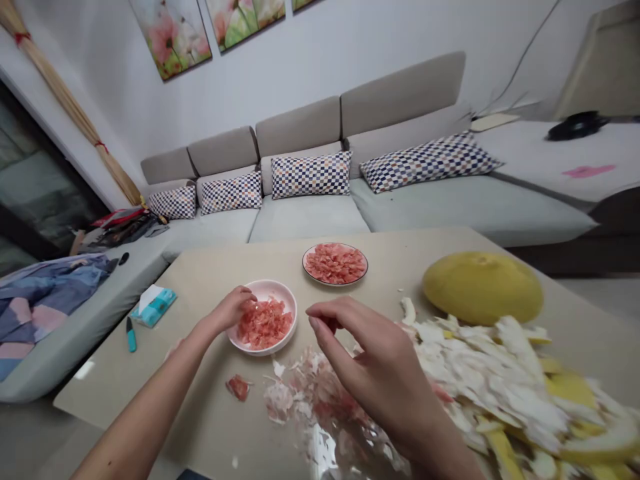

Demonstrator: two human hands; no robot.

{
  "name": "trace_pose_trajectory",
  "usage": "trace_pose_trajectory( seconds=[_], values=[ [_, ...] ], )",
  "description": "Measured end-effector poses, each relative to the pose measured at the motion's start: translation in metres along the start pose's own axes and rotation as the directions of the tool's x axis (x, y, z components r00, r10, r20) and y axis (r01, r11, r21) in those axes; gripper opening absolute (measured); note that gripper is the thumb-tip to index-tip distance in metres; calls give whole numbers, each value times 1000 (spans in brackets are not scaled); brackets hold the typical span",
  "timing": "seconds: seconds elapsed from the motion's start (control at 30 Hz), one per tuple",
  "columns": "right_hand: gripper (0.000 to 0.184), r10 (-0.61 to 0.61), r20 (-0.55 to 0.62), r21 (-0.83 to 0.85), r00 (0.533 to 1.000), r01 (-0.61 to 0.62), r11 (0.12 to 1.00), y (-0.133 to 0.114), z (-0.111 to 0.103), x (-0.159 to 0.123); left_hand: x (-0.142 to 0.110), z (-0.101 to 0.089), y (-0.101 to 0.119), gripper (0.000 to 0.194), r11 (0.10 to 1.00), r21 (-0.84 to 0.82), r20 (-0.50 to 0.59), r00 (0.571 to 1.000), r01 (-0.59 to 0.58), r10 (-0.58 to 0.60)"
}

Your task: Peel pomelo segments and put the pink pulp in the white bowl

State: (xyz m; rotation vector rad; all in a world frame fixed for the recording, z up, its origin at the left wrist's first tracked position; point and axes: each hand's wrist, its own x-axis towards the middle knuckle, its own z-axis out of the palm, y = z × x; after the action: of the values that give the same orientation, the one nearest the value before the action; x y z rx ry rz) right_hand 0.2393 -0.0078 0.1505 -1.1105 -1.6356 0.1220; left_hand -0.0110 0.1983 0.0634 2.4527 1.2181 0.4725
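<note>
My left hand (236,308) reaches over the left rim of a white bowl (291,331), its fingers bent inward above the pink-red pomelo flesh (267,325) inside. Whatever those fingertips hold, if anything, is too small to make out. Closed in a loose pinch, my right hand (373,357) hovers to the right of the bowl, and nothing shows between thumb and index finger. Below it lie thin, pale membrane scraps (310,387), partly hidden by the hand. A single pomelo piece (239,387) rests on the table in front of the bowl.
Behind the bowl stands a dark-rimmed plate (366,272) heaped with pomelo flesh. At right are a large yellow pomelo (483,287) and a pile of peel (500,380). A tissue pack (155,307) and turquoise-handled knife (131,337) lie left. A sofa (310,217) borders the table's far side.
</note>
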Motion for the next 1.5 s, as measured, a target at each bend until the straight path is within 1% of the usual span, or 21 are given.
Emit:
trace_pose_trajectory(
  seconds=[0.07,0.13,0.23,0.27,0.3,0.37,0.4,0.43,0.53,0.6,0.63,0.7,0.77,0.83,0.93,1.0,1.1,1.23,1.27,1.37,1.5],
  values=[
    [12,-18,-22,-6,1000,18,1000,-2,-6,-2,-9,-7,6,30,999,-2,-65,997,34,-34],
    [12,-33,-41,-9,999,33,999,-6,-11,-5,-28,-13,15,25,997,-11,-102,991,81,-81],
    [13,-55,-25,5,998,55,998,-13,-14,-9,-74,-12,29,15,986,-59,-63,985,158,-162],
    [13,-59,-7,15,998,59,998,-15,-13,-10,-91,-8,32,13,977,-83,-49,979,195,-200],
    [13,-59,16,27,998,59,998,-18,-11,-12,-107,-3,34,20,966,-110,-47,969,235,-241],
    [13,-44,64,43,997,41,998,-22,-6,-14,-135,13,36,53,934,-182,-75,943,307,-324],
    [13,-31,82,45,996,28,999,-23,-3,-16,-145,22,35,66,918,-215,-105,926,334,-362],
    [14,-15,99,36,995,11,999,-24,1,-19,-152,31,33,74,900,-248,-134,908,357,-397],
    [15,38,152,-48,988,-31,998,-24,5,-37,-165,53,25,81,863,-331,-186,870,382,-456],
    [16,97,170,-70,981,-86,994,-22,4,-59,-170,62,21,72,849,-381,-190,868,366,-459],
    [17,129,171,-69,977,-119,991,-21,2,-72,-171,66,20,63,845,-406,-185,873,349,-450],
    [19,186,168,-57,968,-179,982,-18,-1,-102,-174,70,19,38,833,-456,-170,888,314,-428],
    [24,205,145,-48,968,-200,979,-17,-4,-131,-176,72,23,19,810,-514,-152,899,284,-412],
    [30,236,150,-31,960,-234,972,-18,-4,-156,-179,71,29,15,775,-578,-141,903,257,-405],
    [34,291,164,6,943,-296,955,-29,-1,-175,-188,62,45,26,703,-682,-120,918,200,-378],
    [34,303,176,31,937,-313,949,-44,2,-176,-198,52,59,34,639,-753,-80,941,159,-328],
    [32,292,194,82,936,-313,946,-71,10,-164,-215,32,82,41,529,-843,-27,975,95,-219],
    [33,278,224,161,934,-317,935,-108,26,-140,-235,8,105,44,398,-918,-24,996,12,-86],
    [34,281,235,180,930,-326,928,-115,31,-135,-239,4,108,48,363,-932,-26,998,-4,-56],
    [36,282,237,152,930,-322,934,-132,47,-124,-249,-3,113,54,266,-963,-31,999,-36,21],
    [36,273,261,109,926,-309,945,-145,63,-116,-253,-3,110,53,159,-986,-42,994,-57,97]
  ],
)
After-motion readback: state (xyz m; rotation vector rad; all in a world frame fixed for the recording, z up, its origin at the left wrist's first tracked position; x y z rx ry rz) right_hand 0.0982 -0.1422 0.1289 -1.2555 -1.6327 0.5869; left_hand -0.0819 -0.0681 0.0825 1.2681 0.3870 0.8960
